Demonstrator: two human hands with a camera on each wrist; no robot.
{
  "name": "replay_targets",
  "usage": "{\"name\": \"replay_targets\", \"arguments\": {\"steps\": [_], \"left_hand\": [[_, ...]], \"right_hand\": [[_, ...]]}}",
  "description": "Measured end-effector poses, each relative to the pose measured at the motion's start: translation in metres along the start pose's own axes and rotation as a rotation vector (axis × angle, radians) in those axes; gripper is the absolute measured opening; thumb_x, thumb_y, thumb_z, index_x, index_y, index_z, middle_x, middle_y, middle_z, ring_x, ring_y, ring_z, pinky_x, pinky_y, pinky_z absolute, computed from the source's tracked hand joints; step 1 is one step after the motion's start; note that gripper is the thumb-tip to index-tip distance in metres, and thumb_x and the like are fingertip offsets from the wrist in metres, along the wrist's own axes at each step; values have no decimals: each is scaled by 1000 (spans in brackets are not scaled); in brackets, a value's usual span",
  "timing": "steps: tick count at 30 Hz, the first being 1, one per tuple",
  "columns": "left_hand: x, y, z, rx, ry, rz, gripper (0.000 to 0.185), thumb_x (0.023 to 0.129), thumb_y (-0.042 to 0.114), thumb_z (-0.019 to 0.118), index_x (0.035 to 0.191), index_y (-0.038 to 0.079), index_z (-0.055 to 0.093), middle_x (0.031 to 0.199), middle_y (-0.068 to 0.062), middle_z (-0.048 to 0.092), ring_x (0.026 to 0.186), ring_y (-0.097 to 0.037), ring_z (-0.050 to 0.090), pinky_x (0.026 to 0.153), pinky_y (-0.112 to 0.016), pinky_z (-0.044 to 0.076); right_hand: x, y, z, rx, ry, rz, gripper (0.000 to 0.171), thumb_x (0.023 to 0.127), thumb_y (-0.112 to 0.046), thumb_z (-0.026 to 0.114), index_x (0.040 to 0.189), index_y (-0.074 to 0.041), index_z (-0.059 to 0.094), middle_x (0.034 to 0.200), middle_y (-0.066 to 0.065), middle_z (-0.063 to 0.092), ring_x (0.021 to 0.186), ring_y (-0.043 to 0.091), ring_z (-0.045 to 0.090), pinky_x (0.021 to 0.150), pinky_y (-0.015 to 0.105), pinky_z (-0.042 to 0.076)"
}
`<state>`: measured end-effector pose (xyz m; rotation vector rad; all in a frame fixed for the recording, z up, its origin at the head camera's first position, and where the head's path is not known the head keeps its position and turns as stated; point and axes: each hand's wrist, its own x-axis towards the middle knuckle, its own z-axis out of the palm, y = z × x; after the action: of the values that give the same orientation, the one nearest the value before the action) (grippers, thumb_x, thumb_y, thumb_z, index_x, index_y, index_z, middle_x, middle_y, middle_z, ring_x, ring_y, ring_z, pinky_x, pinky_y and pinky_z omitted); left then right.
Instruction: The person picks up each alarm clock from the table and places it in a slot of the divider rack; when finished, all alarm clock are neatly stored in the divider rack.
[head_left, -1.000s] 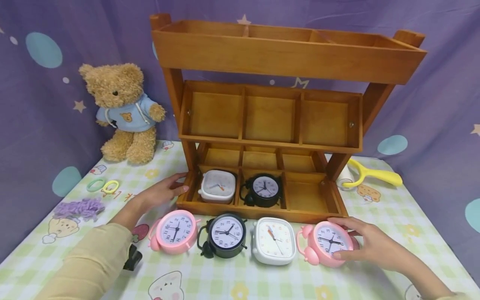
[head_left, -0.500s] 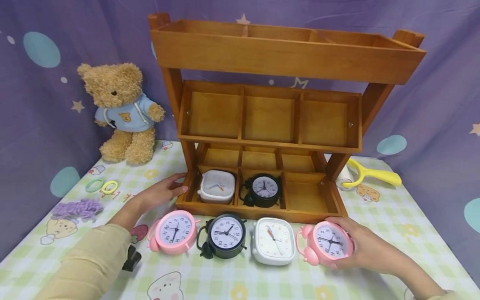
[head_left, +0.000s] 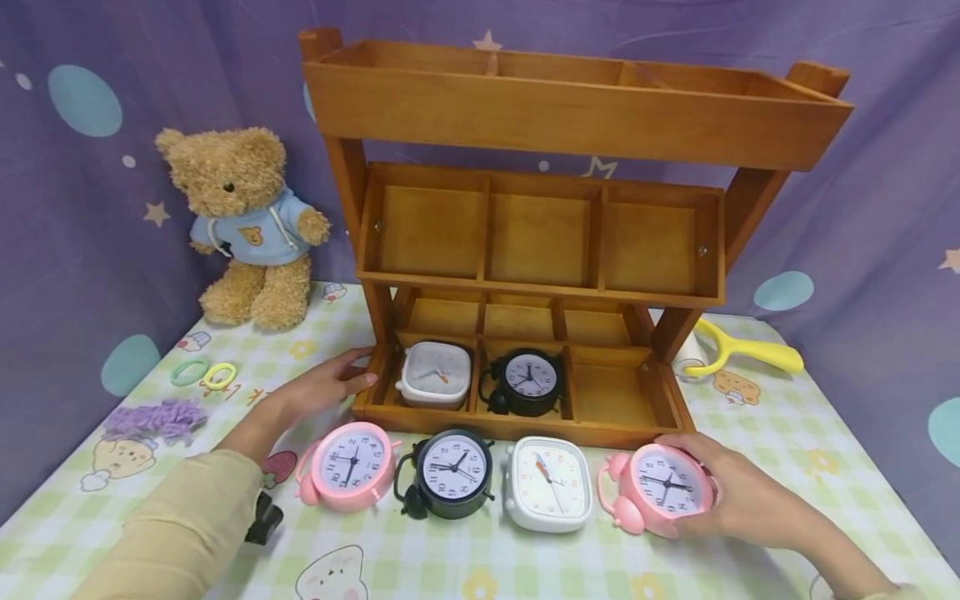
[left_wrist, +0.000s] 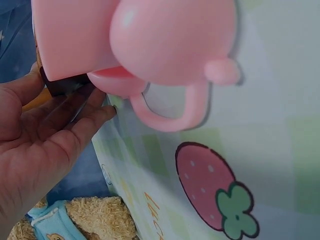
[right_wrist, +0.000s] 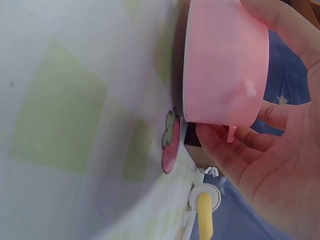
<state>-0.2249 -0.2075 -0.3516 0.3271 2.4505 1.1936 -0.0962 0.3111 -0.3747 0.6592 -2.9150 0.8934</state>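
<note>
At the table's right edge: right hand [head_left: 738,496] clasps pink alarm clock [head_left: 663,487] | left hand [head_left: 318,387] flat against wooden rack [head_left: 517,400], fingers relaxed | best lifted level, rack steadied.

Teddy bear [head_left: 246,227], yellow slingshot [head_left: 742,351], purple yarn [head_left: 156,417], hair rings [head_left: 204,372].

Beige long sleeve [head_left: 187,517] on L arm; hands bare.
</note>
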Motion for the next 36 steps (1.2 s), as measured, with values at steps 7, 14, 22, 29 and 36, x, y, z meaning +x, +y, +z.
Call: {"name": "replay_targets", "arguments": {"steps": [7, 14, 22, 29, 36], "left_hand": [[-1, 0, -1, 4, 3, -6, 64, 108, 20, 48, 157, -7, 19, 152, -39, 33, 140, -52, 36, 114, -61, 34], [-3, 0, -1, 14, 8, -3, 63, 108, 20, 48, 157, -8, 19, 153, -39, 33, 140, -53, 36, 114, -61, 34], [-2, -1, -2, 17, 11, 2, 64, 108, 21, 49, 157, -8, 20, 152, -39, 34, 140, -52, 36, 114, -60, 34], [0, -1, -2, 2, 5, 8, 64, 108, 20, 50, 157, -9, 20, 152, -39, 34, 140, -52, 36, 114, -61, 34], [-1, -1, -1, 8, 0, 14, 63, 108, 19, 50, 156, -9, 20, 151, -40, 35, 139, -53, 37, 113, -60, 35]], "right_hand": [[-2, 1, -14, 54, -21, 7, 83, 65, -31, 97, 137, -16, 57, 122, -4, 64, 101, 7, 59, 79, 28, 53], [7, -4, -35, 88, -34, -21, 80, 69, -26, 95, 139, -17, 56, 122, -6, 64, 102, 7, 60, 79, 27, 54], [24, -7, -54, 20, 12, -44, 85, 68, -24, 96, 141, -11, 55, 125, 0, 60, 104, 4, 57, 82, 27, 54], [47, -10, -62, -12, 23, -37, 83, 69, -28, 95, 140, -10, 56, 122, 0, 64, 105, 10, 60, 85, 28, 54], [71, -10, -65, -55, 28, 4, 83, 70, -34, 94, 139, -7, 56, 117, 4, 66, 103, 23, 63, 83, 36, 56]]}}
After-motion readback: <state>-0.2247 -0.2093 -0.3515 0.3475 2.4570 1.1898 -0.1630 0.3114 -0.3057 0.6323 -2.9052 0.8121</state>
